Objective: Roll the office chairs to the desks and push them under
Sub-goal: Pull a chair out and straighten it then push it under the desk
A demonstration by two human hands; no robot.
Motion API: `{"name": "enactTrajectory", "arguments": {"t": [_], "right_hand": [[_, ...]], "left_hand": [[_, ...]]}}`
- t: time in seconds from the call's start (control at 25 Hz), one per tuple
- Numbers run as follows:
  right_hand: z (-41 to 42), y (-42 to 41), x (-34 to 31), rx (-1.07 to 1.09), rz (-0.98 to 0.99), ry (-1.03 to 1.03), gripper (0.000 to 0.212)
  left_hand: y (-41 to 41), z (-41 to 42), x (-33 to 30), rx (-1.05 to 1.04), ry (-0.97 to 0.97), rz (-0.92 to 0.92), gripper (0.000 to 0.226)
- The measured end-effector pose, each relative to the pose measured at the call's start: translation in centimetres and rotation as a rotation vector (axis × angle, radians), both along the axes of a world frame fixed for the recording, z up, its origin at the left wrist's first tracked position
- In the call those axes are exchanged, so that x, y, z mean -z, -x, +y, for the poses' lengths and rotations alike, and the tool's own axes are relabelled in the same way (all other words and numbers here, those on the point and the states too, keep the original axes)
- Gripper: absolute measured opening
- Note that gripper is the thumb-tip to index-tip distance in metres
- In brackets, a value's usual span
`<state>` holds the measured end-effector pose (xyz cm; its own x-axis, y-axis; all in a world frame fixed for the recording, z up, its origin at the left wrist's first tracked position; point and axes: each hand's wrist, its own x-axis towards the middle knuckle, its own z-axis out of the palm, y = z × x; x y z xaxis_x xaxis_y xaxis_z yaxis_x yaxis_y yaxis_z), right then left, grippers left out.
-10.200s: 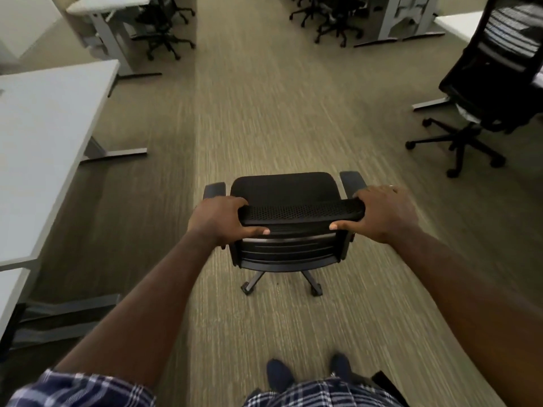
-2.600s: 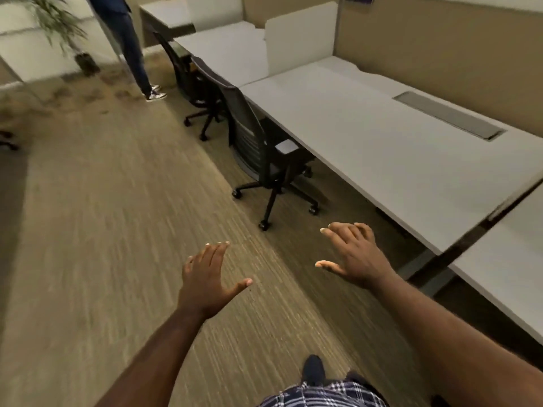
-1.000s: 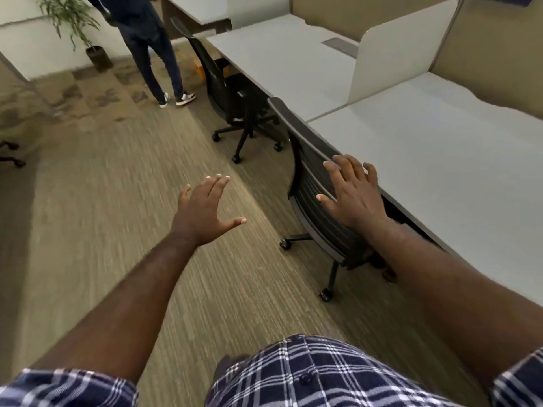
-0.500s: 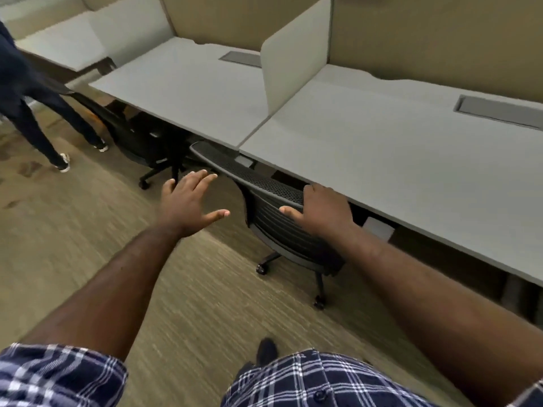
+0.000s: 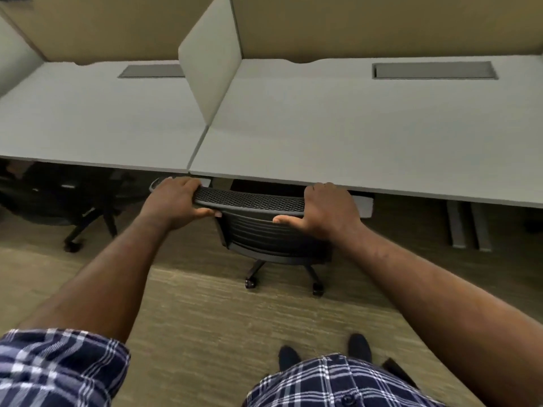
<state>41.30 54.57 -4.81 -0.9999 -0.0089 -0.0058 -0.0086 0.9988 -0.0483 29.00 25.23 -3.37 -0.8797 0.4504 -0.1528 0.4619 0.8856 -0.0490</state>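
Both hands grip the top edge of a black office chair [image 5: 264, 227]: the left hand [image 5: 173, 201] and right hand [image 5: 326, 211] each close their fingers over the mesh rim, thumbs pressed beneath it. The chair stands on the carpet [image 5: 205, 318], its seat tucked beneath the right-hand desk [image 5: 367, 136], beside a white divider [image 5: 210, 66]. No brand, label or writing is legible anywhere.

Striped olive-brown carpet [image 5: 211, 333] covers the near floor. A tan partition wall [image 5: 382, 24] runs along the far side. A pale divider panel [image 5: 210, 69] stands upright in the middle, with grey cable hatches [image 5: 435, 70] far left and right.
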Motion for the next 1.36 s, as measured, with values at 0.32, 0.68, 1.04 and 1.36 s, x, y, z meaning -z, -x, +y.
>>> {"name": "enactTrajectory", "arguments": {"t": [0.32, 0.68, 1.04, 1.36], "right_hand": [[1.2, -1.4, -0.1, 0.067, -0.007, -0.059, 0.093], [2.4, -1.7, 0.2, 0.065, 0.000, -0.068, 0.090], [4.2, -2.5, 0.3, 0.063, -0.012, -0.100, 0.092], [7.8, -3.9, 0.4, 0.088, -0.026, -0.093, 0.087]], "left_hand": [[1.6, 1.5, 0.0, 0.082, -0.090, 0.006, 0.081], [2.0, 2.8, -0.2, 0.096, -0.083, 0.024, 0.090], [1.1, 4.4, 0.0, 0.127, -0.068, 0.058, 0.093], [-0.3, 7.7, 0.5, 0.144, -0.109, 0.048, 0.095]]}}
